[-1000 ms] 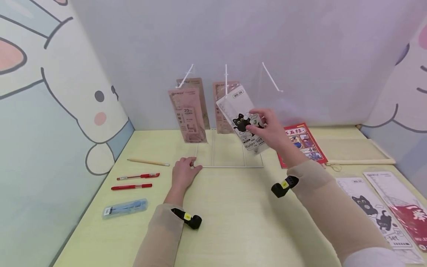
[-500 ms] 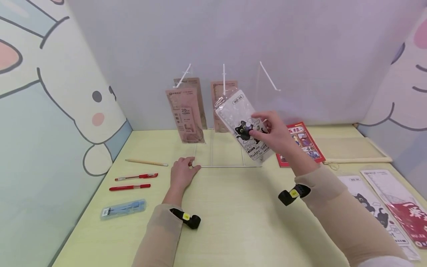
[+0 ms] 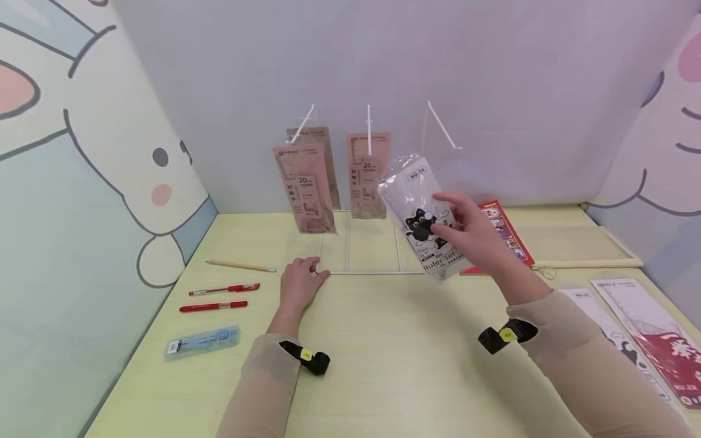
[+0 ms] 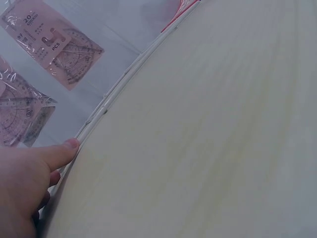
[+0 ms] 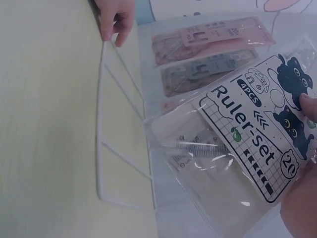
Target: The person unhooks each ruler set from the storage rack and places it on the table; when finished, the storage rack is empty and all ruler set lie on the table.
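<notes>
My right hand [image 3: 473, 234] grips a clear-bagged ruler set [image 3: 405, 191] with a black-cat card, thumb across its front. The packet is tilted, in front of the wire rack and below its right hook [image 3: 445, 126]. In the right wrist view, the ruler set [image 5: 247, 129] shows transparent rulers inside. With my left hand [image 3: 298, 286] I pinch the front left corner of the white wire display rack [image 3: 378, 273]; the left wrist view has the thumb [image 4: 64, 151] on the wire. Pink ruler packets [image 3: 301, 188] hang on the left hook, another pink packet [image 3: 369, 201] on the middle one.
Left on the table lie a pencil [image 3: 241, 266], two red pens [image 3: 213, 306] and a blue case [image 3: 202, 342]. To the right are a red book [image 3: 515, 243], a beige framed piece [image 3: 575, 244], another cat ruler set [image 3: 619, 340] and a red-white ruler packet [image 3: 652, 340].
My right hand has drawn the ruler set rightward and slightly down, away from the middle hook, uncovering the pink packet there. My left hand stays at the rack's corner.
</notes>
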{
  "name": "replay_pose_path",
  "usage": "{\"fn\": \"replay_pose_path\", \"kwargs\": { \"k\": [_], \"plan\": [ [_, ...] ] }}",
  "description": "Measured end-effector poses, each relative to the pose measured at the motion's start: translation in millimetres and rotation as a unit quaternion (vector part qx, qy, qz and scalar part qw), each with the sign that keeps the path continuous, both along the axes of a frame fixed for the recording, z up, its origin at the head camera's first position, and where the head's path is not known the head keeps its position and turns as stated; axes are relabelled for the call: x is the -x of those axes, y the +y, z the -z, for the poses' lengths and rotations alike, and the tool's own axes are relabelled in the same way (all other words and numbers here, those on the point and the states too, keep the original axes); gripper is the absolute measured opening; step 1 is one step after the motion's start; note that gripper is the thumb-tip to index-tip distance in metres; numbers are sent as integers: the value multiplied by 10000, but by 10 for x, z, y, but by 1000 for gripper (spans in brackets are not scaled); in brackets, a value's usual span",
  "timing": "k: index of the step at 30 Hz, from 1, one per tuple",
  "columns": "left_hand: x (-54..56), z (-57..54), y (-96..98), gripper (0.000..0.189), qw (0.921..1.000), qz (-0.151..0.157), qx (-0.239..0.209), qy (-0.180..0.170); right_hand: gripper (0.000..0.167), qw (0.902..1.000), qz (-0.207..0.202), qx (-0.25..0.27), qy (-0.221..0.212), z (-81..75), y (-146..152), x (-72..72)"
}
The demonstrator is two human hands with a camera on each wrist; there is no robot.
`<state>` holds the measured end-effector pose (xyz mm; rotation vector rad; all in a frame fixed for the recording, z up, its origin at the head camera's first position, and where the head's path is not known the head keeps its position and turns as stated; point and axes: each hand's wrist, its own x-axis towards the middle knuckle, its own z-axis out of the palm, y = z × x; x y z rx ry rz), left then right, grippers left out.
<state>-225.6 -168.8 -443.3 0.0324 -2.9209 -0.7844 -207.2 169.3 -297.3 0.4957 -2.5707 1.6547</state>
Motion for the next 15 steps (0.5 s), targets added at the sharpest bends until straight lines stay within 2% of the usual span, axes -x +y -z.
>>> {"fn": "replay_pose_path", "kwargs": {
  "k": [5,15],
  "plan": [
    [7,-1,-4,48,10000,6,40,3,58,9996,-187,-148,-122,177,239,-81],
    [9,26,-15,49,10000,0,1,88,65,9991,-45,-415,-56,519,607,-235]
  ]
}}
